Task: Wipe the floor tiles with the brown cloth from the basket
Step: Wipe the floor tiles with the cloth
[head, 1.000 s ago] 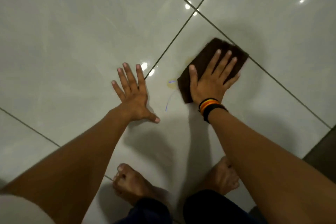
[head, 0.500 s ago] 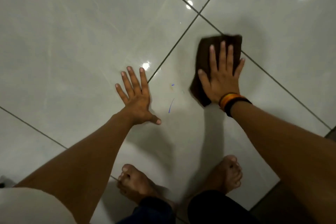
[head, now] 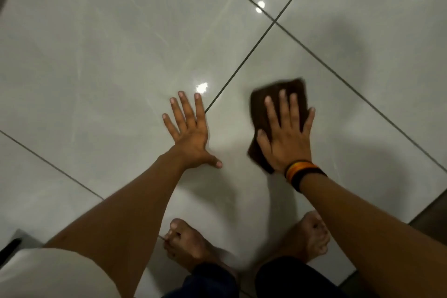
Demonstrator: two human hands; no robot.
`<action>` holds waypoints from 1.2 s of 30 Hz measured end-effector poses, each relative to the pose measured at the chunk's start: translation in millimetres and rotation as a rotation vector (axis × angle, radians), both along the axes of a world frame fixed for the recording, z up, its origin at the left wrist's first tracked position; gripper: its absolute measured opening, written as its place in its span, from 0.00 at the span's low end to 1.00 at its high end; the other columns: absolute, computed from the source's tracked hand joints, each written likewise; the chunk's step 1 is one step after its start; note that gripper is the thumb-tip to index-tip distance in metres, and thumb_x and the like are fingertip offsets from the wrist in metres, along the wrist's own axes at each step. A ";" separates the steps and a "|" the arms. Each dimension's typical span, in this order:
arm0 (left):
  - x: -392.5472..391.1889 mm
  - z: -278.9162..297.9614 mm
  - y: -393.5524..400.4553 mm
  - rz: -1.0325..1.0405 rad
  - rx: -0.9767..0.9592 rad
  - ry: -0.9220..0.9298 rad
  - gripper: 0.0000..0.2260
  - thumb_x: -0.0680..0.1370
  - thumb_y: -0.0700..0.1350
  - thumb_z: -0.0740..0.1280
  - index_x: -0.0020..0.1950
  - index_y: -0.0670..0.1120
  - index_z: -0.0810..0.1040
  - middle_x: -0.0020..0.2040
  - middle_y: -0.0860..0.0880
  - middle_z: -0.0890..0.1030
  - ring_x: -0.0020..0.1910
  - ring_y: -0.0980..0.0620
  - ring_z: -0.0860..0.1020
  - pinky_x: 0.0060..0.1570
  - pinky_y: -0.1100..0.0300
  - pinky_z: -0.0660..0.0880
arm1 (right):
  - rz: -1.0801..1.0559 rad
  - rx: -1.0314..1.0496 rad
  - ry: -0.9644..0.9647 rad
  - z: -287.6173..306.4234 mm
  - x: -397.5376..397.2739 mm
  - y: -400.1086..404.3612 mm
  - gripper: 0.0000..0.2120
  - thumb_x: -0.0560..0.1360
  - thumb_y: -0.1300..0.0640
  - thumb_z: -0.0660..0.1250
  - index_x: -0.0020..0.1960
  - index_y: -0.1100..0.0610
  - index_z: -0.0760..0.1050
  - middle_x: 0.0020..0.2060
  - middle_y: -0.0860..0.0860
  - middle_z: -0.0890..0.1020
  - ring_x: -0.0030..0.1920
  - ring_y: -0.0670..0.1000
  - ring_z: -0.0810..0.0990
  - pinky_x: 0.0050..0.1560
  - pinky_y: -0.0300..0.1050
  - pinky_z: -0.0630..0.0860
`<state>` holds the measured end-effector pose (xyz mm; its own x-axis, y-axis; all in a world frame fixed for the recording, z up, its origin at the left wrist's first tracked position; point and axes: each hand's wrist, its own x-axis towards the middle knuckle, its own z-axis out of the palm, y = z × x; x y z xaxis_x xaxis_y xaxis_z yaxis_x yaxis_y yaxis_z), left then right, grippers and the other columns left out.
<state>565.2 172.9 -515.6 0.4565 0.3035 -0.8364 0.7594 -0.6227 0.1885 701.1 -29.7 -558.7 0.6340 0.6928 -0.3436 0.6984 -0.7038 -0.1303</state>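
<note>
The brown cloth lies flat on a glossy pale grey floor tile, a little right of centre. My right hand presses down on it with fingers spread, covering most of it; the cloth's edges are blurred. My left hand rests flat on the tile to the left of the cloth, fingers apart, holding nothing. The basket is out of view. Coloured bands circle my right wrist.
Dark grout lines cross the floor diagonally and meet beyond the cloth. My two bare feet stand on the tile below the hands. A darker floor strip runs along the right edge. A pale object sits at the lower left.
My right hand slid the cloth toward me and leftward over the spot where small blue and yellowish marks showed; those marks are no longer visible. My left hand stayed planted.
</note>
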 end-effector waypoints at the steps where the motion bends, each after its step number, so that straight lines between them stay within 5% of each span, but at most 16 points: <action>1: -0.3 -1.4 0.2 0.003 0.001 0.000 0.82 0.53 0.68 0.83 0.77 0.47 0.19 0.75 0.36 0.18 0.74 0.31 0.19 0.65 0.36 0.19 | -0.116 0.004 -0.017 -2.3 -0.3 25.8 0.39 0.77 0.40 0.56 0.85 0.50 0.49 0.84 0.58 0.51 0.84 0.62 0.48 0.77 0.78 0.45; 3: -1.0 -3.6 -0.9 -0.006 0.007 0.009 0.82 0.53 0.68 0.83 0.77 0.47 0.19 0.75 0.36 0.17 0.73 0.31 0.18 0.66 0.35 0.20 | -0.188 0.026 -0.022 -4.2 -14.7 69.2 0.41 0.76 0.41 0.57 0.84 0.52 0.50 0.84 0.60 0.52 0.84 0.64 0.49 0.76 0.79 0.45; 7: 4.6 -4.4 -1.7 -0.011 0.024 0.042 0.80 0.55 0.68 0.82 0.77 0.46 0.19 0.75 0.36 0.18 0.74 0.31 0.19 0.72 0.29 0.27 | 0.232 0.081 0.037 -3.2 -43.3 68.6 0.39 0.76 0.42 0.60 0.84 0.49 0.53 0.84 0.57 0.55 0.84 0.60 0.52 0.77 0.77 0.48; 10: 3.2 -1.6 -1.3 -0.006 0.015 0.035 0.80 0.55 0.68 0.82 0.77 0.45 0.20 0.75 0.35 0.19 0.74 0.30 0.19 0.73 0.28 0.29 | 0.332 0.048 0.051 2.3 -19.9 30.3 0.38 0.77 0.41 0.61 0.84 0.47 0.53 0.84 0.55 0.56 0.84 0.59 0.53 0.78 0.75 0.49; 14: -3.1 -6.4 2.0 -0.014 -0.003 -0.020 0.81 0.53 0.69 0.82 0.77 0.45 0.20 0.72 0.38 0.14 0.69 0.34 0.14 0.64 0.33 0.20 | 0.106 -0.016 -0.011 2.1 59.9 29.1 0.37 0.79 0.40 0.55 0.84 0.49 0.50 0.84 0.58 0.53 0.84 0.62 0.50 0.77 0.78 0.48; 18: -3.9 -0.8 1.0 -0.032 -0.063 0.000 0.81 0.54 0.69 0.82 0.77 0.45 0.19 0.68 0.40 0.11 0.68 0.34 0.13 0.61 0.35 0.16 | -0.239 -0.006 -0.010 -2.6 81.9 127.3 0.39 0.78 0.39 0.51 0.85 0.52 0.46 0.84 0.60 0.48 0.84 0.64 0.45 0.76 0.80 0.44; 22: -1.4 1.0 9.5 -0.038 -0.050 -0.023 0.78 0.58 0.69 0.81 0.75 0.47 0.17 0.66 0.42 0.09 0.65 0.38 0.10 0.62 0.36 0.16 | 0.153 0.007 0.044 -0.2 23.1 149.3 0.38 0.79 0.39 0.53 0.85 0.51 0.46 0.85 0.59 0.48 0.84 0.64 0.46 0.77 0.78 0.44; 25: -12.9 11.5 12.7 -0.013 0.003 -0.092 0.74 0.61 0.69 0.79 0.80 0.46 0.24 0.77 0.41 0.18 0.75 0.38 0.18 0.73 0.31 0.25 | 0.344 -0.061 0.103 11.6 -17.0 74.2 0.38 0.80 0.39 0.57 0.85 0.49 0.48 0.85 0.58 0.50 0.84 0.62 0.48 0.77 0.78 0.48; 27: -27.1 21.5 25.1 0.090 0.087 -0.043 0.75 0.59 0.69 0.80 0.81 0.43 0.27 0.81 0.38 0.26 0.79 0.36 0.25 0.71 0.30 0.24 | 0.283 -0.110 0.136 18.9 -15.0 25.7 0.37 0.80 0.38 0.55 0.84 0.47 0.49 0.85 0.56 0.51 0.84 0.60 0.48 0.77 0.78 0.49; 30: -45.3 24.8 49.1 0.170 0.081 0.091 0.81 0.54 0.70 0.82 0.80 0.41 0.24 0.79 0.35 0.24 0.78 0.33 0.24 0.70 0.25 0.27 | 0.064 -0.198 0.137 22.9 18.9 13.6 0.37 0.79 0.36 0.47 0.84 0.48 0.45 0.85 0.55 0.46 0.84 0.59 0.43 0.78 0.77 0.42; 34: -54.0 6.8 61.0 0.119 -0.011 0.085 0.83 0.52 0.70 0.83 0.77 0.42 0.20 0.75 0.34 0.19 0.75 0.31 0.20 0.70 0.23 0.29 | -0.287 -0.109 0.068 9.8 51.5 104.0 0.41 0.78 0.37 0.49 0.85 0.53 0.41 0.84 0.60 0.42 0.84 0.63 0.39 0.78 0.76 0.40; 36: -56.1 6.7 63.7 0.128 -0.031 0.097 0.83 0.53 0.70 0.83 0.76 0.42 0.19 0.74 0.34 0.18 0.74 0.31 0.20 0.69 0.25 0.28 | -0.253 -0.056 0.072 6.9 39.4 158.6 0.41 0.78 0.38 0.52 0.85 0.54 0.43 0.84 0.61 0.45 0.84 0.65 0.42 0.78 0.76 0.41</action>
